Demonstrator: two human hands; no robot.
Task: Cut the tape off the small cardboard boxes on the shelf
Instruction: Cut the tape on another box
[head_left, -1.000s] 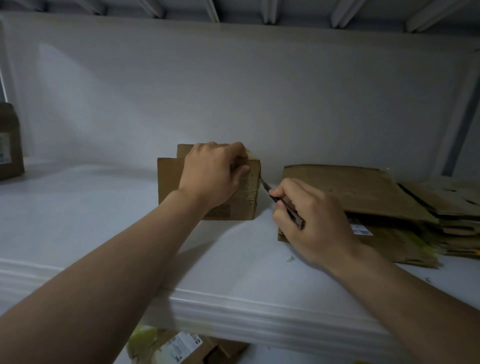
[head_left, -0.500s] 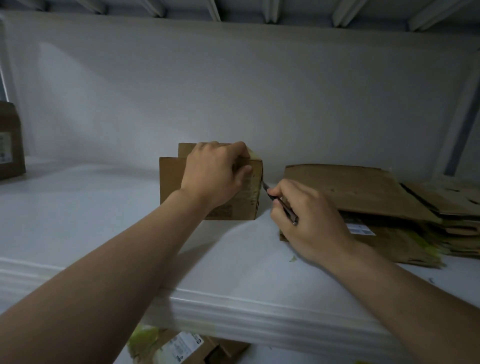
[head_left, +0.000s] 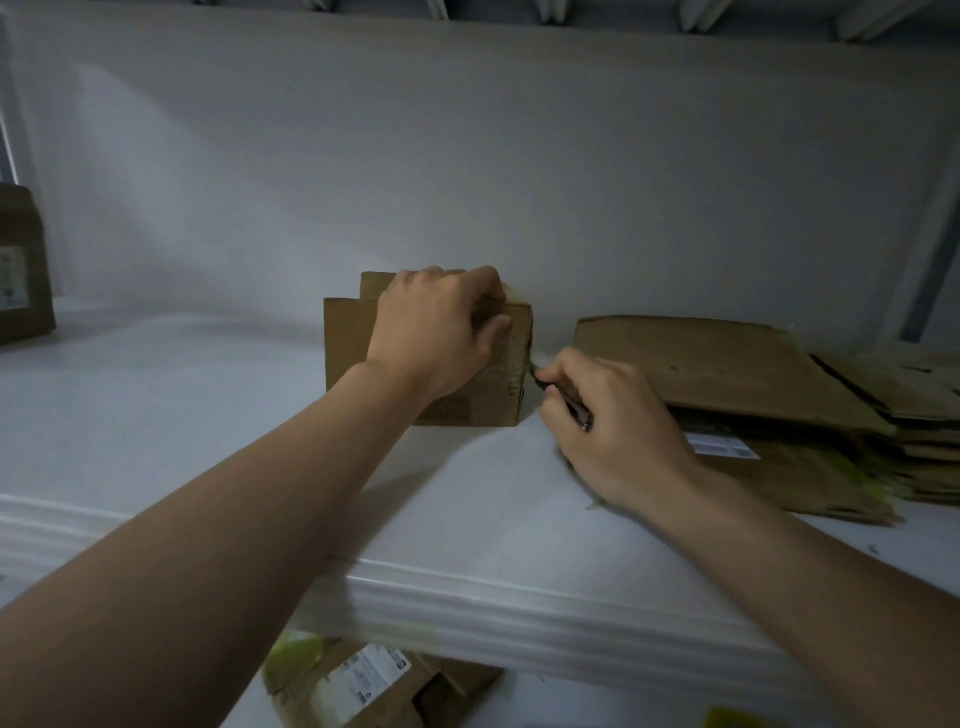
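A small brown cardboard box (head_left: 348, 348) stands upright on the white shelf (head_left: 156, 415), with yellowish tape along its top right edge. My left hand (head_left: 436, 332) grips the box over its top, thumb on the front face. My right hand (head_left: 613, 421) holds a thin dark cutter (head_left: 563, 397) like a pen, just right of the box. The cutter's tip touches the box's right front corner edge about halfway up.
A stack of flattened cardboard boxes (head_left: 753, 384) lies on the shelf right of my right hand. Another brown box (head_left: 23, 265) stands at the far left. Below the shelf's front lip (head_left: 519, 618) lies a labelled cardboard box (head_left: 363, 680). The shelf's back wall is close behind.
My right hand has moved left and slightly forward, bringing the cutter's tip against the box's right corner edge. My left hand keeps its hold on the box.
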